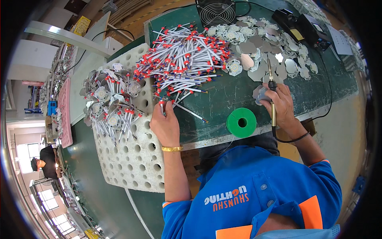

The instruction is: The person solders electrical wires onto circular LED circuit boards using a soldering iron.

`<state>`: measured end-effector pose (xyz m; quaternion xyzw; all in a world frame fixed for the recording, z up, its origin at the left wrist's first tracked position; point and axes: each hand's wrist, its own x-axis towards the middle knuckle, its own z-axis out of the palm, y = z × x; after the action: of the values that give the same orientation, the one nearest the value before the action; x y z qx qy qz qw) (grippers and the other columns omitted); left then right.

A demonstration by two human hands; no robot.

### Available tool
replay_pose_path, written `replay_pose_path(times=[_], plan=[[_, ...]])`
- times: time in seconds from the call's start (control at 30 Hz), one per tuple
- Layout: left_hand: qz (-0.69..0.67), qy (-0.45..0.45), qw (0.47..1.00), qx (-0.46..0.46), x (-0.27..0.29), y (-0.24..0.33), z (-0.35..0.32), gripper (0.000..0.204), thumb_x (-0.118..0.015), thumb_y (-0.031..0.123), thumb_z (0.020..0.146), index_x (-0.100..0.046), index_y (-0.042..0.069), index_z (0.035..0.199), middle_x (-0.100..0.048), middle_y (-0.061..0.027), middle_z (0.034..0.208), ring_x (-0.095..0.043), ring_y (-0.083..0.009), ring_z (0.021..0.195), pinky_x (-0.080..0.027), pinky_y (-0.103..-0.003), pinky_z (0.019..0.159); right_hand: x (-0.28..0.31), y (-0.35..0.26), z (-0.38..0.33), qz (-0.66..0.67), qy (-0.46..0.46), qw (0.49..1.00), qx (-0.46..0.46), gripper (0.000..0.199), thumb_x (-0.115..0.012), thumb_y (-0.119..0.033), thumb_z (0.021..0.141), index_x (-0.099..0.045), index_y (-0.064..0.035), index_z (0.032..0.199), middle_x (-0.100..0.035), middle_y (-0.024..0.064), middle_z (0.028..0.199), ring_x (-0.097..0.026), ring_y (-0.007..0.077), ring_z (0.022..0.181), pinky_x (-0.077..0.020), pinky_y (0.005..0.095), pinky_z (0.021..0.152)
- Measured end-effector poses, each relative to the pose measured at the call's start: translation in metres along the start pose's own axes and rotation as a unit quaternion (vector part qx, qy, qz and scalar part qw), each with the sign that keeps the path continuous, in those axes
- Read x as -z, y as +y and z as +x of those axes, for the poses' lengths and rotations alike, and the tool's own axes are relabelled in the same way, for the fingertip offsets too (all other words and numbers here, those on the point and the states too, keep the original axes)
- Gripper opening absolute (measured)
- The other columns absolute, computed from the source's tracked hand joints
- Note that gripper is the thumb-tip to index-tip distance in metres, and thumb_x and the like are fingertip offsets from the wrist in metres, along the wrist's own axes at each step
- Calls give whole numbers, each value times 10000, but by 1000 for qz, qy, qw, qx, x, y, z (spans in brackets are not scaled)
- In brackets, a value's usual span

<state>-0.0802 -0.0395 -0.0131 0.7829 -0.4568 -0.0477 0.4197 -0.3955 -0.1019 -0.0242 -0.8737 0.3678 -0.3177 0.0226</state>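
Note:
At the near edge of the pile of white wire leads with red collars (187, 55), my left hand (165, 125) has its thumb and fingers closed on one wire lead (161, 104). My right hand (281, 104) grips a soldering iron (272, 84), its tip pointing away from me over the loose plates. Next to the fingers of that same hand is a grey LED board (260, 95), partly hidden by them. Between my hands, a green spool of solder (241, 122) lies by the bench's front edge.
Metal plates and LED boards (274, 47) spread over the green bench (338, 85). A black fan (217, 14) and soldering station (312, 32) stand behind. At left, a perforated white board (129, 167) carries wired LED boards (111, 95). Another person (47, 162) is far left.

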Motion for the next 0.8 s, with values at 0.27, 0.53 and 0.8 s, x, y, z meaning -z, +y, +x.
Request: replay_pose_path(times=[0.27, 0.53, 0.8], plan=[[73, -70, 995, 21, -12, -8, 6, 188, -681, 164, 721, -624, 20, 827, -636, -106, 705, -610, -259, 630, -459, -345, 596, 1, 5, 2, -9, 45, 999, 11, 427, -732, -60, 592, -503, -64, 952, -570, 93, 857, -517, 282, 779, -386, 402, 678], [-376, -159, 888, 209, 3, 16, -12, 143, -608, 71, 823, -609, 3, 949, -579, 1, 721, -482, -57, 580, -369, -184, 537, 8, 19, 6, 43, 102, 994, -8, 350, -709, 4, 641, -501, -67, 913, -568, 77, 741, -514, 261, 616, -408, 342, 537], [-610, -317, 661, 301, -15, 47, -25, 224, -541, 105, 885, -506, 51, 1100, -529, -29, 885, -445, -83, 635, -362, -199, 530, -3, 4, 19, 144, 144, 978, -47, 288, -705, 4, 692, -509, -59, 894, -604, 77, 736, -592, 233, 571, -455, 304, 500]])
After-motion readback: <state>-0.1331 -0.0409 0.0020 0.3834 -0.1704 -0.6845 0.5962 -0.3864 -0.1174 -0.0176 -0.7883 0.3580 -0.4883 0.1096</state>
